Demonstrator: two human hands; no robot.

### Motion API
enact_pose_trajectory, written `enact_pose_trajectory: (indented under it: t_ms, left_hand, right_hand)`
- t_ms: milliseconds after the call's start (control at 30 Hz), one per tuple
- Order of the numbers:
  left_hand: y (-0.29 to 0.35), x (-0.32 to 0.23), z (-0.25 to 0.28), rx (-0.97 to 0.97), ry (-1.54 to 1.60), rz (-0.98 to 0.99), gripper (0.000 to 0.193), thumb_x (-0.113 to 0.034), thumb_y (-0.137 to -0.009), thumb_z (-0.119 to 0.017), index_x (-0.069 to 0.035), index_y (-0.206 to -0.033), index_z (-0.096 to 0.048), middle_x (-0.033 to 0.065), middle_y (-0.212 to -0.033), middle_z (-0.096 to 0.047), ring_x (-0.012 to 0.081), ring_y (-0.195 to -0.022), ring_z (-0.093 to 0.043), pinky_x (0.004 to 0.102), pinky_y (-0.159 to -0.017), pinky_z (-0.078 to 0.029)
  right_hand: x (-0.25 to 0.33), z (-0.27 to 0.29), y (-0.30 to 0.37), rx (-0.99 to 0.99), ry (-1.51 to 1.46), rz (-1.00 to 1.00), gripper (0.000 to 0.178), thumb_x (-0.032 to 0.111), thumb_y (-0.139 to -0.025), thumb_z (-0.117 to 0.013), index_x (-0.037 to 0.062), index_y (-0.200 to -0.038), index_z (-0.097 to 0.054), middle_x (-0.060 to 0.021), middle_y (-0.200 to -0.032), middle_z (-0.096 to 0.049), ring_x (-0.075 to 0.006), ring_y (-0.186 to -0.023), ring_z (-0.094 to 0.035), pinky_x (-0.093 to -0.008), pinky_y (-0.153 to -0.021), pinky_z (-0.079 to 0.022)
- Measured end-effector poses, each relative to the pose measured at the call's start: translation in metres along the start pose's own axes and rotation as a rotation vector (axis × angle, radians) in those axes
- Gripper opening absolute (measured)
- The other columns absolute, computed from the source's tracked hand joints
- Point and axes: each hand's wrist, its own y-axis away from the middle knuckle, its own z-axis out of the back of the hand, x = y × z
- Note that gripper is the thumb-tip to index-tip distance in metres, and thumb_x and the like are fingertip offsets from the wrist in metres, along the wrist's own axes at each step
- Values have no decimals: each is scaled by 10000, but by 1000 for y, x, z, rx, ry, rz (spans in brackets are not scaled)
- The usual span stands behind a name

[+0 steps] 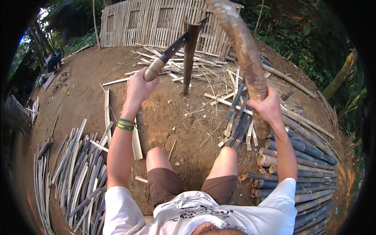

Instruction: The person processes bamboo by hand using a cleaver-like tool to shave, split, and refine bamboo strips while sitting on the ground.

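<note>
My left hand (139, 87) is closed around the pale handle of a machete (176, 46). Its dark blade crosses the upper end of an upright bamboo pole (189, 60) and looks sunk into it, with the tip showing past the far side. The pole's foot meets the dirt in front of me. In my right hand (268, 107) is a thick, rough wooden club (248, 56), gripped near its lower end. The club rises upward, apart from the blade, and its top runs out of the picture.
Split bamboo strips (80, 176) are heaped at left; more slats (203, 64) lie scattered beyond the pole. Whole bamboo poles (309, 147) are stacked at right. A slatted bamboo panel (156, 23) stands at the back. Someone crouches (53, 62) far left.
</note>
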Motion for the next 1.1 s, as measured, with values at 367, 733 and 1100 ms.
enact_pose_trajectory:
  t_ms: [367, 733, 1100]
  left_hand:
    - [-3, -5, -1, 50, 63, 104, 350, -272, -762, -772, -57, -1034, -725, 195, -828, -720, 374, -780, -697, 454, -741, -532]
    - [-17, -8, -47, 68, -83, 63, 379, -301, -753, -776, -117, -1082, -735, 197, -879, -734, 394, -858, -703, 479, -786, -544]
    - [5, 9, -58, 63, -54, 89, 436, -241, -727, -754, -162, -1155, -743, 204, -909, -736, 393, -866, -702, 464, -788, -544]
  right_hand:
    - [93, 81, -43, -535, -241, 854, 358, 15, -786, -728, -55, -1111, -596, -154, -1002, -695, -224, -907, -677, -368, -865, -561]
    - [-70, -94, -17, -8, -49, -126, 743, 259, -605, -811, -44, -1239, -573, -230, -1089, -712, -337, -997, -696, -390, -910, -520]
    - [35, 71, -23, -525, 33, 381, 577, 199, -672, -858, 17, -1150, -591, -113, -985, -712, -227, -866, -699, -345, -829, -549]
